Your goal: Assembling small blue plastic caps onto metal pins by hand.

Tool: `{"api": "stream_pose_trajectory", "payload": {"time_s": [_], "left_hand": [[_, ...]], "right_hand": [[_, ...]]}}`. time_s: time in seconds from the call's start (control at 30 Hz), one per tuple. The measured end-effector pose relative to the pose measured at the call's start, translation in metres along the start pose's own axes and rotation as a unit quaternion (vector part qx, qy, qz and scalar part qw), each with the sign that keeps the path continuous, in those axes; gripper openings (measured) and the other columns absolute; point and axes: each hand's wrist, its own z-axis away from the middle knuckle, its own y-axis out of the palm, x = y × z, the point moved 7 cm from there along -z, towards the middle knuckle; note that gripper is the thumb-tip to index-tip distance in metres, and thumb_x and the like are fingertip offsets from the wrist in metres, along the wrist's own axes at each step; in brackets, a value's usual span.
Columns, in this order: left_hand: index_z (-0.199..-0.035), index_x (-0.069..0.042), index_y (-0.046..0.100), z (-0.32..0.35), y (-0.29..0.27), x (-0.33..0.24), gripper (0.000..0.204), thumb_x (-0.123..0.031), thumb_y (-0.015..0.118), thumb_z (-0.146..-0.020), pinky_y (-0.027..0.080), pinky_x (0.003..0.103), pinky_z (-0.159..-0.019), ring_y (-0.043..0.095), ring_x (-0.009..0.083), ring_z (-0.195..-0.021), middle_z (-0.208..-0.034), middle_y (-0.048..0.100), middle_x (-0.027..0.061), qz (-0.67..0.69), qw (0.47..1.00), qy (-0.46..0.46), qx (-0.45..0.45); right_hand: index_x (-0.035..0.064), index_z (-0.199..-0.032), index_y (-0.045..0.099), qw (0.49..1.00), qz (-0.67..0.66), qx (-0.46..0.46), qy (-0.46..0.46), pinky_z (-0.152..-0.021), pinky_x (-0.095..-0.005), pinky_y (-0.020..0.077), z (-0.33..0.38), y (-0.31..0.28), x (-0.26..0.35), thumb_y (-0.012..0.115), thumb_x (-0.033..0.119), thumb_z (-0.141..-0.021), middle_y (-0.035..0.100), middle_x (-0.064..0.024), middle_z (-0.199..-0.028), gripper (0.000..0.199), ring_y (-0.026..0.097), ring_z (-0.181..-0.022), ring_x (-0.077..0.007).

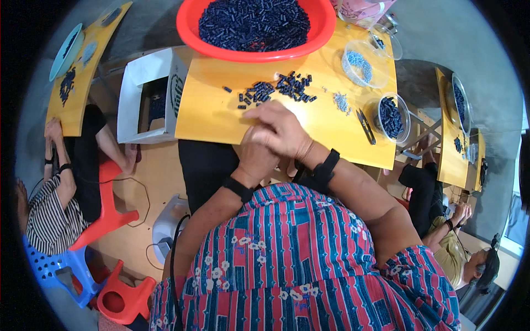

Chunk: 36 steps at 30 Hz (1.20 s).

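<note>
My right hand (281, 129) lies over my left hand (255, 157) at the near edge of the yellow wooden table (215, 110); the fingers of both are curled together, and whatever small thing they hold is hidden. Both wrists wear black bands. Just beyond the hands lies a loose scatter of small dark blue pieces (276, 89). A big red basin (254, 27) heaped with the same dark pieces stands at the table's far edge.
Clear tubs hold pale blue bits (361, 63) and dark pieces (391, 117); black snips (365, 127) lie between. A white carton (148, 96) stands left of the table. Other people sit at yellow tables left (77, 66) and right (451, 132). Red and blue stools (105, 220) stand on the floor.
</note>
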Motion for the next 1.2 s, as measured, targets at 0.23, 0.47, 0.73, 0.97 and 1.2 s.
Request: {"api": "stream_pose_trajectory", "payload": {"time_s": [0.23, 0.47, 0.73, 0.97, 1.2], "left_hand": [[-0.076, -0.006, 0.072, -0.011, -0.015, -0.008, 0.009, -0.011, 0.076, -0.069, 0.048, 0.035, -0.073, 0.061, 0.0252, -0.078, -0.076, 0.065, 0.0060, 0.135, 0.990, -0.021, 0.028], [-0.076, -0.003, 0.071, -0.012, -0.013, 0.000, 0.013, -0.014, 0.078, -0.073, 0.047, 0.032, -0.071, 0.059, 0.0210, -0.075, -0.074, 0.064, 0.0067, 0.142, 0.986, -0.071, 0.060], [-0.073, -0.001, 0.068, -0.016, -0.008, 0.001, 0.016, -0.014, 0.077, -0.075, 0.045, 0.032, -0.068, 0.057, 0.0206, -0.072, -0.071, 0.061, 0.0069, 0.160, 0.982, -0.056, 0.082], [-0.072, 0.001, 0.068, -0.013, -0.015, 0.000, 0.015, -0.011, 0.075, -0.076, 0.044, 0.032, -0.066, 0.055, 0.0196, -0.069, -0.069, 0.058, 0.0077, 0.180, 0.980, -0.051, 0.071], [-0.086, -0.001, 0.072, -0.014, -0.010, -0.003, 0.011, -0.007, 0.074, -0.077, 0.048, 0.030, -0.073, 0.059, 0.0187, -0.078, -0.077, 0.063, 0.0064, 0.185, 0.977, -0.062, 0.087]], "right_hand": [[0.0037, -0.117, 0.067, 0.937, -0.219, -0.164, 0.219, -0.082, -0.0227, 0.0462, 0.055, -0.057, -0.038, 0.055, 0.008, -0.096, 0.065, -0.0012, -0.100, 0.025, 0.057, -0.094, -0.0079], [0.0012, -0.112, 0.069, 0.904, -0.288, -0.111, 0.295, -0.075, -0.0231, 0.0505, 0.092, -0.034, -0.029, 0.058, 0.000, -0.092, 0.064, -0.0027, -0.091, 0.022, 0.061, -0.082, -0.0091], [0.0012, -0.108, 0.070, 0.944, -0.204, -0.088, 0.244, -0.076, -0.0251, 0.0522, 0.085, -0.034, -0.024, 0.058, -0.002, -0.090, 0.066, -0.0063, -0.094, 0.021, 0.063, -0.085, -0.0128], [0.0044, -0.102, 0.070, 0.961, -0.174, -0.100, 0.192, -0.078, -0.0273, 0.0520, 0.080, -0.027, -0.018, 0.061, -0.003, -0.086, 0.067, -0.0063, -0.090, 0.019, 0.064, -0.086, -0.0140], [0.0044, -0.098, 0.065, 0.964, -0.080, -0.132, 0.217, -0.073, -0.0304, 0.0533, 0.079, -0.051, -0.013, 0.062, 0.000, -0.086, 0.065, -0.0108, -0.089, 0.013, 0.066, -0.080, -0.0208]]}}
